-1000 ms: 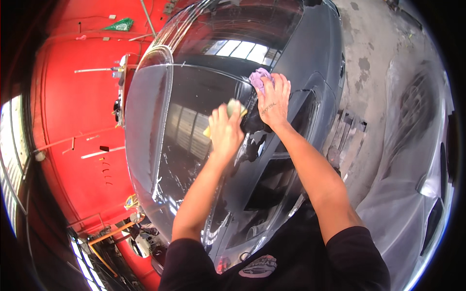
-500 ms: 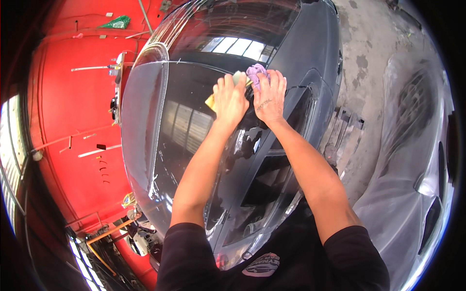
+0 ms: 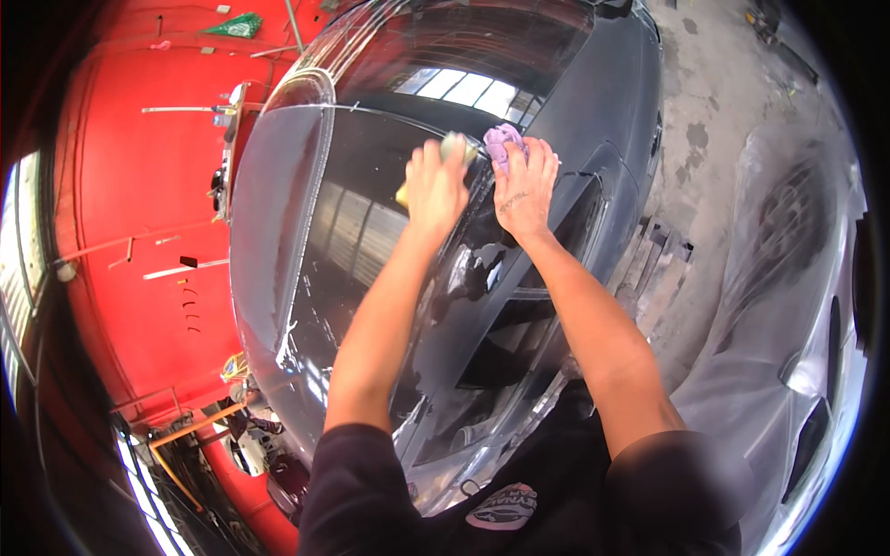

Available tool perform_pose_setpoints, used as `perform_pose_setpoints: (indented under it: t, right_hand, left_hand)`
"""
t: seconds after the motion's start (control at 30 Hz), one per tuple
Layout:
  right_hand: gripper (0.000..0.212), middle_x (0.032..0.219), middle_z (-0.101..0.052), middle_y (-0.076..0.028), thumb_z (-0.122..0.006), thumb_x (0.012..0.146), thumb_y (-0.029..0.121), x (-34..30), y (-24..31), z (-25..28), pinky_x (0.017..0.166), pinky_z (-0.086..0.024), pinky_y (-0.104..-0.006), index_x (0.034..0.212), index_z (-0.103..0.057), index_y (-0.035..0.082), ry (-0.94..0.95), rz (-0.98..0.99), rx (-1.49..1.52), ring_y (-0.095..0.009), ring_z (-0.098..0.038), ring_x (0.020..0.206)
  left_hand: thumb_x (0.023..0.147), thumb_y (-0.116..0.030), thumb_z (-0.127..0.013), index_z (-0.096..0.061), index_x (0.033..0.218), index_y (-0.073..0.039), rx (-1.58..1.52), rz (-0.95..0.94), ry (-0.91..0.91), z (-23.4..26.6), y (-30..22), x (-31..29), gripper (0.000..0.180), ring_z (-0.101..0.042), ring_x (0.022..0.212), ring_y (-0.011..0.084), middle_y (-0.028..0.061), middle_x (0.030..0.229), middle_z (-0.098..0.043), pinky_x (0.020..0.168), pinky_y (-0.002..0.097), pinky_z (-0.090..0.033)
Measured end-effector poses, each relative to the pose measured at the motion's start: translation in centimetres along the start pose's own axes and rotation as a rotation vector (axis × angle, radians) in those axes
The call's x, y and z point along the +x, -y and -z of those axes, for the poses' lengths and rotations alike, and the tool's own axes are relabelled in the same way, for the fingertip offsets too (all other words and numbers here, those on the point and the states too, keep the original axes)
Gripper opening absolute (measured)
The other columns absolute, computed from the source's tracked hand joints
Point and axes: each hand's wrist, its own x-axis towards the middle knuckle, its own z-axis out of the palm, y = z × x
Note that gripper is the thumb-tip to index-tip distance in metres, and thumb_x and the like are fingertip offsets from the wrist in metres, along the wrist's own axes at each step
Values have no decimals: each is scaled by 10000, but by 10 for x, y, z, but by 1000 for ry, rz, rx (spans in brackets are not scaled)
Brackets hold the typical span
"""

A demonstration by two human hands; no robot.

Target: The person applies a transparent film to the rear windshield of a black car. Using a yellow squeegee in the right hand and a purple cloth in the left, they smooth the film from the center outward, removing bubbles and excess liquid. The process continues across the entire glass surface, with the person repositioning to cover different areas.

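My left hand (image 3: 436, 192) is closed over a pad-like thing, blurred by motion, on the dark car roof (image 3: 357, 236). A yellow edge shows at its left side, and a pale rounded end sticks out past the fingertips. My palm hides the rest, so its exact kind does not show. Close by on the right, my right hand (image 3: 526, 196) presses a crumpled purple cloth (image 3: 503, 144) near the roof's side edge. Its fingers are bent over the cloth. Both arms reach forward over the glossy, dark grey car.
Ahead lies the car's glass (image 3: 468, 56), reflecting bright windows. On the right stands another car under clear plastic sheeting (image 3: 742, 371). A wooden pallet (image 3: 654, 250) rests on the concrete floor between them. To the left is a red surface (image 3: 139, 324) with rods and tools.
My left hand has shifted slightly and its pad is now more blurred. My right hand and the purple cloth sit a little farther right in the picture. The whole view has tilted slightly.
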Motion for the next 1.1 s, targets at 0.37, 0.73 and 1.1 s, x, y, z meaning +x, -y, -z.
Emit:
perform_pose_setpoints:
  t: [0.37, 0.73, 1.1]
  right_hand:
    - [414, 1465, -523, -225, -700, 1008, 201, -5, 5, -4, 1250, -299, -675, 1396, -625, 81, -55, 45, 21, -485, -435, 1449]
    - [390, 1454, -541, -215, -713, 1007, 218, -1, -2, -6, 1248, -314, -657, 1367, -645, 83, -100, 40, 29, -466, -444, 1448]
    - [413, 1448, -549, -217, -716, 1001, 233, -5, -10, -7, 1245, -323, -655, 1385, -647, 97, -108, 25, 6, -457, -456, 1441]
  left_hand:
    - [966, -106, -742, -706, 1429, -100, 69, -16, -13, -10, 9, 16, 465, -616, 1028, 401, 186, 1137, -638, 867, 535, -480]
    - [864, -33, -776, -713, 1428, -63, 3, -112, -61, 18, 15, -72, 568, -594, 1051, 413, 211, 1182, -622, 899, 527, -464]
    - [858, -43, -791, -728, 1402, -49, -44, -110, -36, 23, 11, -106, 547, -591, 1077, 423, 229, 1214, -616, 897, 525, -474]
